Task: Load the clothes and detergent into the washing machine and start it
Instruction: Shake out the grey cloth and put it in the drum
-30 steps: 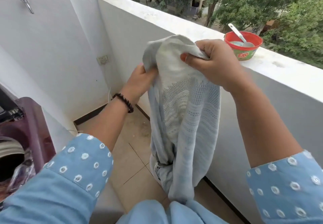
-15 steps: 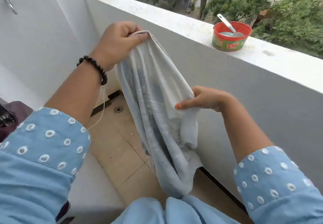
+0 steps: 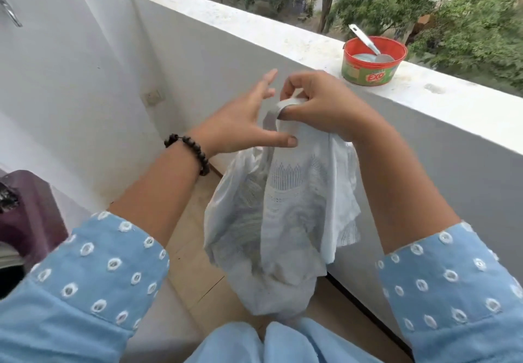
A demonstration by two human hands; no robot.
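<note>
A pale blue and white patterned garment (image 3: 283, 221) hangs bunched in front of me above the balcony floor. My right hand (image 3: 319, 108) grips its top edge, fingers curled round the fabric. My left hand (image 3: 243, 125) is just to the left with fingers spread; its thumb touches the cloth below the right hand. A red and green detergent tub (image 3: 370, 62) with a spoon (image 3: 368, 44) in it stands on the parapet at the upper right. The dark purple washing machine (image 3: 31, 215) shows at the left edge, mostly cut off.
The white parapet wall (image 3: 283, 34) runs from upper left to right, close behind the garment. A white wall (image 3: 70, 79) with a socket (image 3: 154, 96) closes the left side. Tan floor tiles (image 3: 195, 272) lie below. Trees lie beyond the parapet.
My left hand has let go of the garment's top and opened. My right hand rose from the cloth's middle to grip the top, and the garment now hangs more bunched.
</note>
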